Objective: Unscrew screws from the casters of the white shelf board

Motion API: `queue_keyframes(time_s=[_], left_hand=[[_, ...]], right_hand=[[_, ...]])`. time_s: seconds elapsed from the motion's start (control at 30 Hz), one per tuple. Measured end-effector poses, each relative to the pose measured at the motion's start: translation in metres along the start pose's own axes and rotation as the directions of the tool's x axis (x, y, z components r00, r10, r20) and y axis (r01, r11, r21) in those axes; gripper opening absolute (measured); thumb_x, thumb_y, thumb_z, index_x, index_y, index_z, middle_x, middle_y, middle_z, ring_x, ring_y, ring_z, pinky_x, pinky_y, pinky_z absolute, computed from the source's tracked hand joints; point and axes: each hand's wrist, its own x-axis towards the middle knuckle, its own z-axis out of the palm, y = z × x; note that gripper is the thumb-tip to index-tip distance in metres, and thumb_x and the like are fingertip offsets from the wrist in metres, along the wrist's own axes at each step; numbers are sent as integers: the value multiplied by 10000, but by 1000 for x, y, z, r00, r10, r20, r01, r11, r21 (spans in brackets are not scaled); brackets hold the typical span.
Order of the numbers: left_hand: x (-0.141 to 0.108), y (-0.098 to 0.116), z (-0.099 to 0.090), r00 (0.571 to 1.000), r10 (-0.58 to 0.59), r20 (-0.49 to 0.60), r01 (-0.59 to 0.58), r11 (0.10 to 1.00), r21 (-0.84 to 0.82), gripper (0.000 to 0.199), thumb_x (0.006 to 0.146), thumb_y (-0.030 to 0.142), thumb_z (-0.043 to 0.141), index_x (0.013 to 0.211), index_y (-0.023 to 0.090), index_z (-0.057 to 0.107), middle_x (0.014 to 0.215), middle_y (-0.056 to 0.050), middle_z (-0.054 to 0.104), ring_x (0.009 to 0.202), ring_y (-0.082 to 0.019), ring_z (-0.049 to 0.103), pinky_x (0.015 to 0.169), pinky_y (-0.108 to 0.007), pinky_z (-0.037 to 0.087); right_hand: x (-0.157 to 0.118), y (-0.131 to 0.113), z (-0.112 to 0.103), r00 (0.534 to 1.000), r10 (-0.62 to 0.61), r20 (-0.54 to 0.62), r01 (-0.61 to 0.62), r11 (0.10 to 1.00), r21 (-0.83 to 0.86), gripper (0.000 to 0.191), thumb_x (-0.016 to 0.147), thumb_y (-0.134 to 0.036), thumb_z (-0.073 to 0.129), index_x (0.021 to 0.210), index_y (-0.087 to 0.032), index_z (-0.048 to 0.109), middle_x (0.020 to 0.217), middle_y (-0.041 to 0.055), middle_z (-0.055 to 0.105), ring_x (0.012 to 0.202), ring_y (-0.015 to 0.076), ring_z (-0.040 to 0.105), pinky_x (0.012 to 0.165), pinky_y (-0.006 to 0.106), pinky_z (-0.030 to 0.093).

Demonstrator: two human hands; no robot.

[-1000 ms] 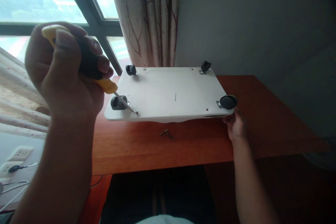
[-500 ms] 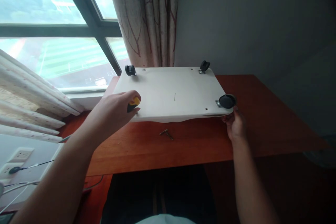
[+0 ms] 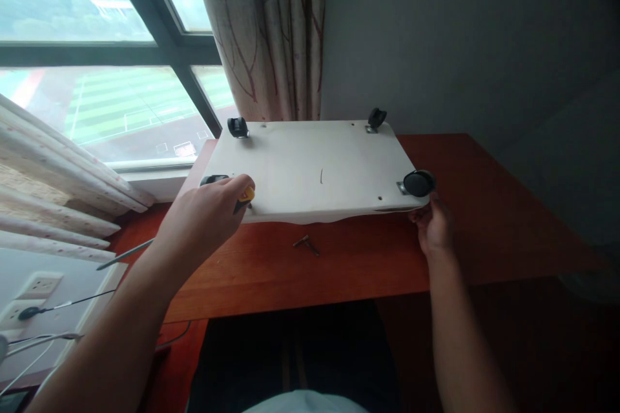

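My left hand (image 3: 208,213) is closed round the yellow-and-black handle of a screwdriver (image 3: 246,196); its thin metal shaft sticks out to the left past my wrist. The hand is over the near left corner of a white board (image 3: 290,168), partly covering a caster there. Several black casters stand at the board's corners, among them the far left caster (image 3: 237,128), the far right caster (image 3: 376,119) and the near right caster (image 3: 419,184). My right hand (image 3: 434,226) grips the board's near right corner, thumb by the caster, fingers partly hidden underneath.
The board lies on a reddish-brown wooden table (image 3: 484,219). A few small screws (image 3: 306,244) lie in front of it. A window and curtain (image 3: 271,32) are behind. At the lower left are a wall socket (image 3: 41,285) and cables.
My left hand has turned and shifted slightly left, and more of the screwdriver's shaft shows beyond my wrist. The near left caster has come into view. My right hand keeps its place.
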Motion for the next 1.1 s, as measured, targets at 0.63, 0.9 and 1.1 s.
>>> queue_keyframes(time_s=[0.63,0.9,1.1], left_hand=[[-31,75,59,897,253,362,-103,917,-386,191,873,161,536,1041,229,594,1008,-71,745,924,-303,723,680,-331,474],[-27,75,66,932,167,321,-31,921,-389,95,913,229,571,1005,209,588,966,-86,734,888,-295,718,678,-323,467],[-29,60,47,960,169,224,-28,851,-524,92,933,299,555,922,209,573,880,-53,713,778,-232,682,633,-288,446]], right_hand=[[-2,-3,2,1000,-3,7,3,1000,-6,421,720,-573,770,706,-196,584,543,-47,546,475,87,491,449,223,367],[-2,-3,3,1000,1,3,-1,1000,-7,437,710,-584,775,711,-190,584,552,-45,556,473,81,491,453,221,363],[-2,-2,2,1000,5,-11,-5,1000,-11,427,706,-581,773,718,-196,586,545,-49,547,472,87,491,452,224,364]])
